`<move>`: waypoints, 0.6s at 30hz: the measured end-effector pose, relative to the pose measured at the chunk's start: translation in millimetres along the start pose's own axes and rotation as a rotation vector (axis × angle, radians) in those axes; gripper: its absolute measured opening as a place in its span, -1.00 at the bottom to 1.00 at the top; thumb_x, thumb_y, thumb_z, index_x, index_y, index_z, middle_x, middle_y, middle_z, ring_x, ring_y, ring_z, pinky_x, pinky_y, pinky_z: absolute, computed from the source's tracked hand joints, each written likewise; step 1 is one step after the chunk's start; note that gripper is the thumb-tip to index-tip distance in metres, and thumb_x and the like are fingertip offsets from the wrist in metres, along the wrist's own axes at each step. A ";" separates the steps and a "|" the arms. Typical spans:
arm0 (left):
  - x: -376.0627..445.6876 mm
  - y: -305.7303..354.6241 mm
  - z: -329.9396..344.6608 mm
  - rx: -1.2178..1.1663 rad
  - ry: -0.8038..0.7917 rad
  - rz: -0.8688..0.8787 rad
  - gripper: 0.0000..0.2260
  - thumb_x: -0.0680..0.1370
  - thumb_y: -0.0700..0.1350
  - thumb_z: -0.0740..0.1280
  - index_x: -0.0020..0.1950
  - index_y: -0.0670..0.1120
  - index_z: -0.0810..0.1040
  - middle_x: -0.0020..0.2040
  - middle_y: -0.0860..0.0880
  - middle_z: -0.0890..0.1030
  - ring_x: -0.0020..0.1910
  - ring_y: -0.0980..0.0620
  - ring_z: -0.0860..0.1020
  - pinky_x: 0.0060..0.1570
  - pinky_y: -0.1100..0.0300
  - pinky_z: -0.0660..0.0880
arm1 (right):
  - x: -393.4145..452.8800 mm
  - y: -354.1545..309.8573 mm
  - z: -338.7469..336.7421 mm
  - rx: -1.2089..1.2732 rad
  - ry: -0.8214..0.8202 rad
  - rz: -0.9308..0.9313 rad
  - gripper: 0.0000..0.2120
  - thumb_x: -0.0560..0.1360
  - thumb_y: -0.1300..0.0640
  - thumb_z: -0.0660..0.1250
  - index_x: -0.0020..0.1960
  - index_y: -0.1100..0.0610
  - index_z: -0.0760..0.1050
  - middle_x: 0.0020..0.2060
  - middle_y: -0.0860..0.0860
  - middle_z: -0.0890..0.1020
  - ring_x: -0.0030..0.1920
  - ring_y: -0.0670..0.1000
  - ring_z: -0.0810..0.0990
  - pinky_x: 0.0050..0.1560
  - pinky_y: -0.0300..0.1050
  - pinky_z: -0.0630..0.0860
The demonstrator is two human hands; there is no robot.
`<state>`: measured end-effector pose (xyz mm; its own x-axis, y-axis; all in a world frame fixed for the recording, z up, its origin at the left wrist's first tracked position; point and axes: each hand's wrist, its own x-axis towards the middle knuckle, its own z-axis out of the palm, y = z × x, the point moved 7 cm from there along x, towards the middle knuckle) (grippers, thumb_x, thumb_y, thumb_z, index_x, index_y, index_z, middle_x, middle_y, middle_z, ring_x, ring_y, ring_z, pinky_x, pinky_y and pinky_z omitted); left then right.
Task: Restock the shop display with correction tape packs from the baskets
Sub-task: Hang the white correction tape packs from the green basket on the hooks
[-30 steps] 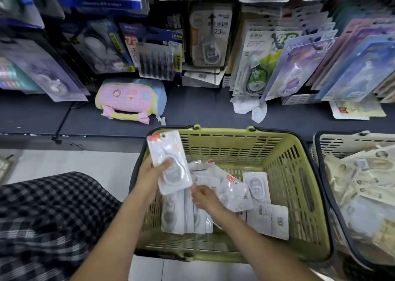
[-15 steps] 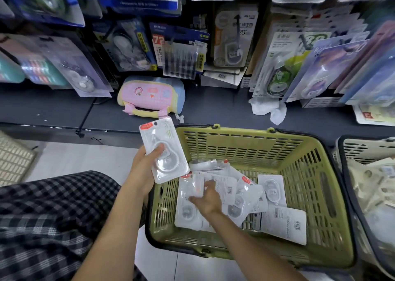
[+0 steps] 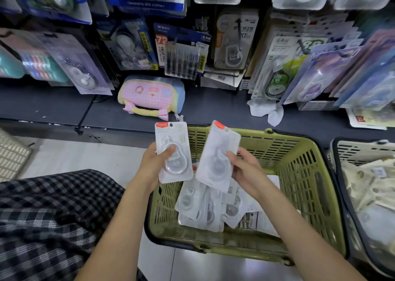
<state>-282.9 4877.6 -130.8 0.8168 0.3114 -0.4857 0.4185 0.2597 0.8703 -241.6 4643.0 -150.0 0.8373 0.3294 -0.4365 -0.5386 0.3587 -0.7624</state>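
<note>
Two correction tape packs, one pinched in each grip: left hand, right hand, above green basket.

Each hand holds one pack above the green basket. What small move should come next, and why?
Probably bring the right hand's pack onto the left hand's pack. Both are lifted clear of the basket and close together; stacking frees one hand.
</note>
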 end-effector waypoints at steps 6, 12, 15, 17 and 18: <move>-8.8 5.0 11.0 0.083 -0.134 0.034 -0.57 0.39 0.11 0.42 0.19 -0.02 0.50 0.09 -0.11 0.67 -0.02 -0.06 0.68 -0.20 0.12 0.61 | 16.7 30.7 68.9 -0.438 -0.008 -0.028 -0.74 0.43 0.07 0.46 -0.05 0.16 0.43 -0.13 0.05 0.60 -0.14 0.01 0.62 -0.15 -0.12 0.61; -6.3 8.5 -19.5 -0.074 0.052 0.043 -0.58 0.48 -0.07 0.44 0.30 -0.12 0.47 0.12 -0.15 0.65 0.02 -0.14 0.65 0.01 -0.10 0.59 | 22.5 95.8 19.3 -0.723 0.348 0.071 -0.75 0.50 -0.02 0.36 -0.16 0.15 0.42 -0.14 0.15 0.48 -0.13 0.06 0.49 -0.14 -0.15 0.39; -6.2 6.0 -27.3 -0.240 0.087 -0.014 -0.67 0.56 -0.04 0.34 0.28 -0.13 0.48 0.07 -0.10 0.65 -0.06 -0.07 0.65 0.02 -0.07 0.56 | 21.0 128.5 7.7 -0.901 0.403 0.188 -0.57 0.49 0.09 0.38 0.25 0.26 0.34 0.17 0.21 0.49 0.14 0.17 0.52 0.02 -0.14 0.41; -7.3 3.7 -25.5 -0.314 0.067 -0.043 -0.76 0.59 -0.01 0.29 0.21 -0.08 0.53 0.03 -0.07 0.66 -0.09 -0.03 0.64 0.00 -0.03 0.55 | 17.0 131.6 4.0 -0.865 0.530 0.192 -0.56 0.48 0.11 0.39 0.25 0.26 0.32 0.19 0.20 0.49 0.17 0.19 0.51 0.05 -0.11 0.42; -7.8 3.3 -24.8 -0.329 0.061 -0.048 -0.78 0.60 -0.01 0.28 0.19 -0.06 0.54 0.02 -0.06 0.66 -0.09 -0.03 0.64 0.00 -0.02 0.56 | 17.6 133.8 3.9 -0.857 0.554 0.205 -0.58 0.48 0.10 0.39 0.23 0.25 0.34 0.17 0.20 0.51 0.17 0.19 0.51 0.07 -0.09 0.43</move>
<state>-297.8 4898.6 -126.2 0.7699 0.3428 -0.5383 0.2976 0.5534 0.7780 -299.3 4700.1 -257.8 0.7801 -0.2105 -0.5891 -0.6091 -0.4707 -0.6383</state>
